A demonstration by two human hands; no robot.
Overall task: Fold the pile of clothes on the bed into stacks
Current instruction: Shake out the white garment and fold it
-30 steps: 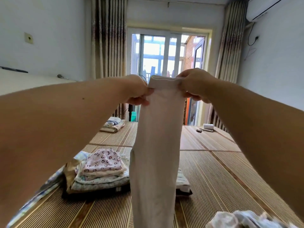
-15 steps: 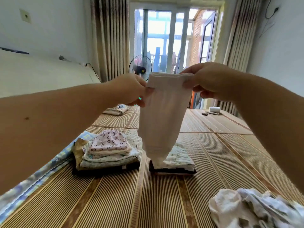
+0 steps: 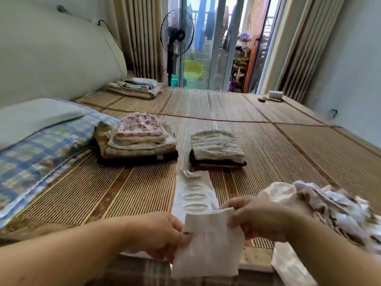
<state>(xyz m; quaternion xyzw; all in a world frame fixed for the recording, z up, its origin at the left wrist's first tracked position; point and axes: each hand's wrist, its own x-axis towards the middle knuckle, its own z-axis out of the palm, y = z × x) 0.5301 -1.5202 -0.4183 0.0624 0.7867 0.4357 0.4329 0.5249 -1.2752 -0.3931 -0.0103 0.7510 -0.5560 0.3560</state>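
White garment point(image 3: 208, 242), waistband pinched by left hand point(image 3: 158, 234), right hand point(image 3: 257, 217)

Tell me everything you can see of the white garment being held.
The white garment is plain, soft-looking cloth with a banded top edge. The left hand and right hand pinch that edge's corners. Its long narrow part lies on the woven mat, reaching toward the right folded stack, far end crumpled, faint oval marks showing.

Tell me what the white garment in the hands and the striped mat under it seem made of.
White garment: soft, thin knit cloth, likely cotton, matte; it drapes limply and creases. Mat: probably woven bamboo or rattan strips, faintly glossy; fine parallel ribs with darker bands.
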